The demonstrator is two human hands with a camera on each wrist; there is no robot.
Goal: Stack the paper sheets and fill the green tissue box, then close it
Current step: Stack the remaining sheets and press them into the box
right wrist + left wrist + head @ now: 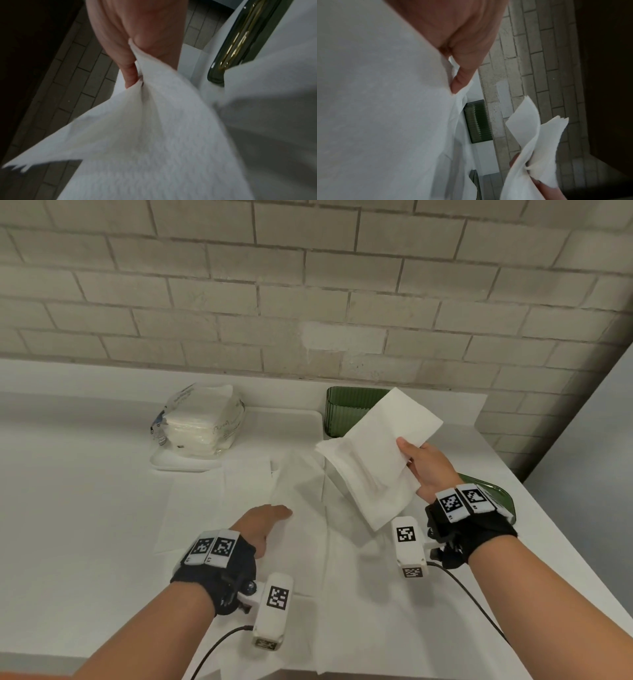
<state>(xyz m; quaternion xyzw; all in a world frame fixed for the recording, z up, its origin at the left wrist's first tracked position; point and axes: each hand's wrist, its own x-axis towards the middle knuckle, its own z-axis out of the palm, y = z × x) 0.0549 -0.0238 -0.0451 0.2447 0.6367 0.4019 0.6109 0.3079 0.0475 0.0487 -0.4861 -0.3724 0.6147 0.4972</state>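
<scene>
My right hand (411, 460) holds a small stack of white paper sheets (376, 460) tilted above the counter, thumb on top and fingers behind; the right wrist view shows the fingers (132, 73) pinching the stack (154, 128). Behind the sheets stands the green ribbed tissue box (352, 409), open-topped and partly hidden, also visible in the left wrist view (478, 121). Its green lid (496, 494) lies on the counter behind my right wrist (236, 44). My left hand (277, 513) lies low with straight fingers touching loose sheets (301, 491) spread flat on the counter; one fingertip (462, 77) meets a slightly lifted sheet edge.
A plastic pack of white napkins (202, 422) sits on a white tray (185, 465) at the back left. A brick wall (308, 302) runs behind the white counter (85, 525), whose right edge falls off just past the lid. Cables trail from both wrist cameras.
</scene>
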